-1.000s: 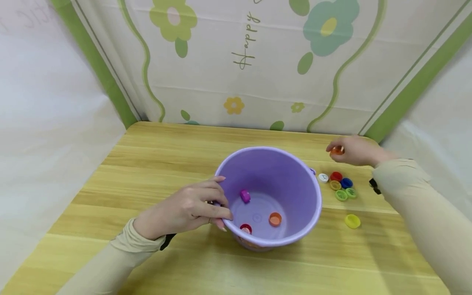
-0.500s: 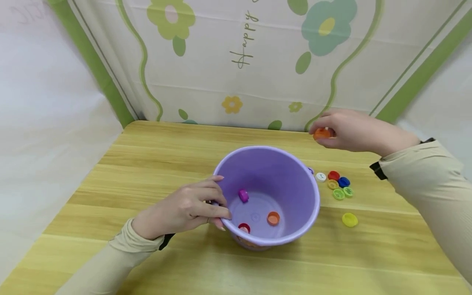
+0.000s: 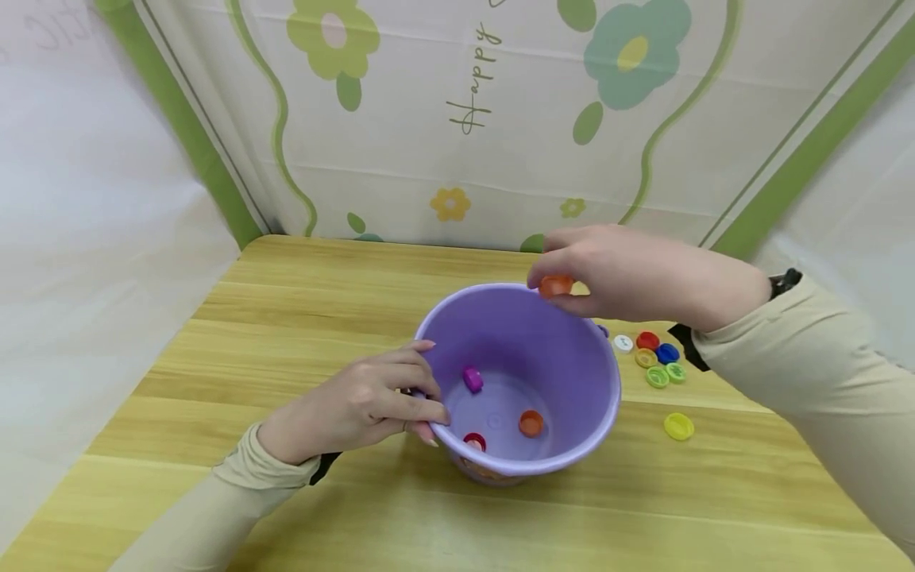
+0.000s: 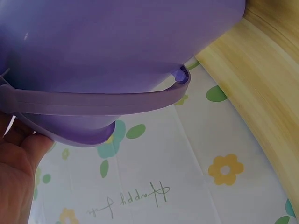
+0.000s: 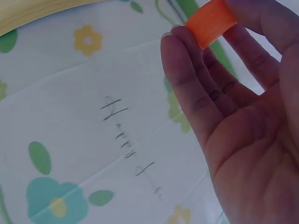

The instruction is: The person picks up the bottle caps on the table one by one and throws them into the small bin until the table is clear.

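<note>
A purple bucket (image 3: 529, 334) stands on the table, its handle (image 4: 103, 103) hanging along the near side in the left wrist view. My left hand (image 3: 372, 397) grips the bucket's left rim, fingers over the edge. Between thumb and fingers, my right hand (image 3: 622, 270) pinches an orange bottle cap (image 5: 212, 22) over the far right part of the rim. Inside, on the bucket's floor, lie a magenta cap (image 3: 472, 379), another orange cap (image 3: 530, 423) and a red cap (image 3: 475, 442), the last partly hidden by the near rim.
Right of the bucket several caps lie grouped on the wooden table (image 3: 286, 318), among them a white cap (image 3: 623, 343), a red one, a blue cap (image 3: 668, 353) and green ones. A yellow cap (image 3: 678, 427) lies apart, nearer. Behind the table hangs a flowered cloth (image 3: 400, 143).
My right hand has lifted the orange cap from beside the grouped caps and carried it left to the bucket's rim. The left hand has stayed on the rim.
</note>
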A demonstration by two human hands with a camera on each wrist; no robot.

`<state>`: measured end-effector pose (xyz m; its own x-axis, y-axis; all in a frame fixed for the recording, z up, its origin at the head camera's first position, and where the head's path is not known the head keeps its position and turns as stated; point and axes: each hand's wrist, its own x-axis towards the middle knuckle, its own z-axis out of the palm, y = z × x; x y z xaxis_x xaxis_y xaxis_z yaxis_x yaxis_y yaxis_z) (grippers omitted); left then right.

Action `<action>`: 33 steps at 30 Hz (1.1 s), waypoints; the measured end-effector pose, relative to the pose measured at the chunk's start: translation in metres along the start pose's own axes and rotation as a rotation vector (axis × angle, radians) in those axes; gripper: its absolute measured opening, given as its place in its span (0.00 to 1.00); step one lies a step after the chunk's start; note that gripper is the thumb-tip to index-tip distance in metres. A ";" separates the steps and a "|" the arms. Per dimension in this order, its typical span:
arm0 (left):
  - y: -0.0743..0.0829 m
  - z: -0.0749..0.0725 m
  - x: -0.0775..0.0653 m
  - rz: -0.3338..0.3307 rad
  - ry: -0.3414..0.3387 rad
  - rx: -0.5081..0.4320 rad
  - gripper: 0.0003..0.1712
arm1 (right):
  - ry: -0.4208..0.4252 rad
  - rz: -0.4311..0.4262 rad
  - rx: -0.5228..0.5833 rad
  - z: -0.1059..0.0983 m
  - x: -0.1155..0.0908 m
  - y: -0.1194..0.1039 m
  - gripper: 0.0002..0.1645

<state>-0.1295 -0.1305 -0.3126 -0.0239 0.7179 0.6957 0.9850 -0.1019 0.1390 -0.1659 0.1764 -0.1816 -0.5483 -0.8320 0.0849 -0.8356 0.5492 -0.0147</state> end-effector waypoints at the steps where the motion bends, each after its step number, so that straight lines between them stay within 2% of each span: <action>1: 0.000 0.000 0.000 0.000 -0.001 0.000 0.10 | -0.002 -0.016 0.011 0.000 0.003 -0.004 0.12; 8: 0.000 0.000 -0.001 -0.003 -0.003 -0.006 0.11 | -0.022 -0.109 0.047 0.007 0.022 -0.028 0.12; 14: 0.000 0.000 0.000 0.001 -0.004 -0.006 0.10 | -0.056 -0.157 0.050 0.017 0.029 -0.040 0.13; 29: 0.001 0.000 0.001 -0.009 -0.014 -0.008 0.10 | -0.036 -0.212 0.108 0.016 0.038 -0.049 0.15; 33: 0.001 -0.001 0.002 -0.011 -0.015 -0.001 0.10 | -0.051 -0.196 0.112 0.015 0.039 -0.051 0.07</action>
<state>-0.1284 -0.1301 -0.3107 -0.0323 0.7294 0.6833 0.9846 -0.0942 0.1471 -0.1450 0.1150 -0.1926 -0.3737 -0.9264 0.0467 -0.9234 0.3667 -0.1134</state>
